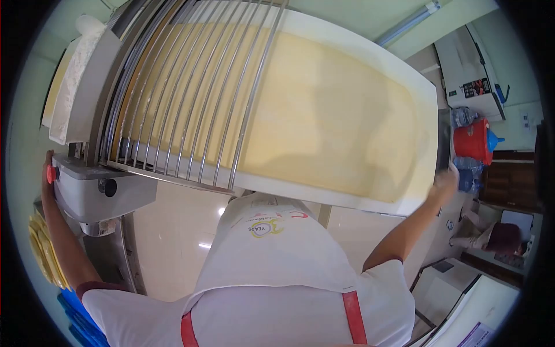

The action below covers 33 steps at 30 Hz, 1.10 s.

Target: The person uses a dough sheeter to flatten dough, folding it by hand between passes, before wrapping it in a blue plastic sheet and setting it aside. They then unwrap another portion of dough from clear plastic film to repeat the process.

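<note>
A wide, pale yellow sheet of dough (300, 104) lies flat along the white belt (425, 115) of a dough sheeter. Over its left part sits a guard of metal bars (222, 110). My left hand (48, 165) is at the far left, beside the red button (52, 174) on the grey machine housing (124, 194); its fingers are mostly hidden. At the belt's right front corner is my right hand (445, 184), its fingers closed. A whitish edge shows beside that hand, but I cannot tell what it holds.
A flour-dusted trough (78, 87) sits at the upper left of the machine. Yellow and blue bags (46, 251) hang lower left. On the right stand a red bucket (471, 141), water bottles, and a white freezer (467, 69). Another person (503, 238) is farther off at right.
</note>
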Available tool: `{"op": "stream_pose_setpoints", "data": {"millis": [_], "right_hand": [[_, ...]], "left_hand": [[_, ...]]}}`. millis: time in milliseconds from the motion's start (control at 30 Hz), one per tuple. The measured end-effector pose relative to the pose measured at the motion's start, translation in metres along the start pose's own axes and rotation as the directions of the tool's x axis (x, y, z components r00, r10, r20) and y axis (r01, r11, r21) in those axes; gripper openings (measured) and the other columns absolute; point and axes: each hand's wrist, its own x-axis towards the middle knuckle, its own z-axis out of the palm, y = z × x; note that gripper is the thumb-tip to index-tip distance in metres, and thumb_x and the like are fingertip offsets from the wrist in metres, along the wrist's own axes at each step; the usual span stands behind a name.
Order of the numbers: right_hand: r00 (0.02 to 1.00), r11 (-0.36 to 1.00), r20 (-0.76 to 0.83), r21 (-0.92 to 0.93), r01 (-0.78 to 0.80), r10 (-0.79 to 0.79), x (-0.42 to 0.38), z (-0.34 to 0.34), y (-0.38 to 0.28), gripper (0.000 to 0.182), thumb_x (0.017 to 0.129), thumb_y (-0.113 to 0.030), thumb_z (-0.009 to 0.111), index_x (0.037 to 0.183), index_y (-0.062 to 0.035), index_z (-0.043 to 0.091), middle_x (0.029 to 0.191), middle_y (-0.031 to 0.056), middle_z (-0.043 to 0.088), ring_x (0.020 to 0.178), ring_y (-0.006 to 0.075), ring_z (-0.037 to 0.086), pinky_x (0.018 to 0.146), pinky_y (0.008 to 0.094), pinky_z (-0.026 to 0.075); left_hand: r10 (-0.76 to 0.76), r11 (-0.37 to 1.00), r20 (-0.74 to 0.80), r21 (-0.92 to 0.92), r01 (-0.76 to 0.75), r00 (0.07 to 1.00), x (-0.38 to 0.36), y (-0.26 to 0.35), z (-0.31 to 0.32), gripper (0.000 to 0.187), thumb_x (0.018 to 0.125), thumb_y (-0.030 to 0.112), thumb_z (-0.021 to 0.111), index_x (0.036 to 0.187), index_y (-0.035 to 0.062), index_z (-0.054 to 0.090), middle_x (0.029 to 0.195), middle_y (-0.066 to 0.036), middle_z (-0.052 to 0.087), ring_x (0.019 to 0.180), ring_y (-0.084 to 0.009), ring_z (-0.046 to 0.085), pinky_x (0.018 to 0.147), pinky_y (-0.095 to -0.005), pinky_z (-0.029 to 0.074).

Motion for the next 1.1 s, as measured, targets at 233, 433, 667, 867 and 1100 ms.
{"op": "stream_pose_setpoints", "data": {"millis": [233, 433, 667, 867, 1100], "right_hand": [[0.583, 0.82, 0.724, -0.549, 0.164, 0.368, -0.227, 0.059, 0.114, 0.025, 0.09, -0.011, 0.046, 0.106, -0.0003, 0.062, 0.076, 0.0012, 0.047, 0.071, 0.0134, 0.047, 0.065, 0.0286, 0.041], [0.962, 0.978, 0.269, -0.209, 0.0, 0.057, -0.04, -0.017, 0.045, 0.024, 0.089, -0.015, 0.049, 0.1, 0.0003, 0.064, 0.07, -0.0039, 0.045, 0.062, 0.0075, 0.045, 0.053, 0.0246, 0.039], [0.473, -0.023, 0.815, -0.509, 0.861, -0.333, -0.192, 0.013, 0.095, 0.05, 0.099, -0.028, 0.041, 0.137, 0.0047, 0.038, 0.145, 0.0211, 0.037, 0.134, 0.0314, 0.035, 0.114, 0.0438, 0.018], [0.803, 0.443, 0.559, -0.785, 0.433, 0.207, -0.124, 0.044, 0.124, 0.062, 0.1, -0.046, 0.03, 0.14, 0.0006, 0.039, 0.153, 0.0199, 0.024, 0.141, 0.032, 0.024, 0.111, 0.0531, 0.023], [0.593, 0.165, 0.805, -0.584, 0.795, -0.011, -0.238, 0.219, 0.167, 0.081, 0.094, -0.057, 0.039, 0.142, 0.007, 0.029, 0.149, 0.0259, 0.028, 0.139, 0.04, 0.025, 0.108, 0.0617, 0.021]], "left_hand": [[0.046, 0.999, -0.004, 0.016, -0.046, 0.999, 0.001, -0.003, -0.002, 0.041, 0.096, 0.041, 0.04, 0.115, 0.0054, 0.049, 0.105, -0.011, 0.055, 0.095, -0.0197, 0.05, 0.091, -0.0307, 0.039], [0.019, 0.995, 0.032, 0.096, -0.022, 0.999, 0.005, -0.006, -0.006, 0.04, 0.095, 0.04, 0.041, 0.114, 0.0061, 0.05, 0.1, -0.011, 0.057, 0.091, -0.0206, 0.053, 0.089, -0.0325, 0.042], [-0.034, 0.998, -0.057, 0.042, 0.036, 0.998, -0.01, 0.011, 0.0, 0.045, 0.094, 0.046, 0.041, 0.107, 0.0049, 0.051, 0.095, -0.012, 0.059, 0.088, -0.0221, 0.053, 0.089, -0.0341, 0.042], [-0.061, 0.996, 0.035, 0.063, 0.059, 0.998, -0.016, 0.016, -0.003, 0.038, 0.096, 0.037, 0.041, 0.118, 0.006, 0.049, 0.1, -0.015, 0.06, 0.093, -0.0251, 0.056, 0.093, -0.0348, 0.041], [0.005, 1.0, 0.051, -0.015, -0.005, 0.999, -0.001, -0.014, 0.011, 0.046, 0.099, 0.031, 0.039, 0.135, 0.003, 0.043, 0.124, -0.013, 0.057, 0.112, -0.0227, 0.054, 0.101, -0.0323, 0.037]]}}
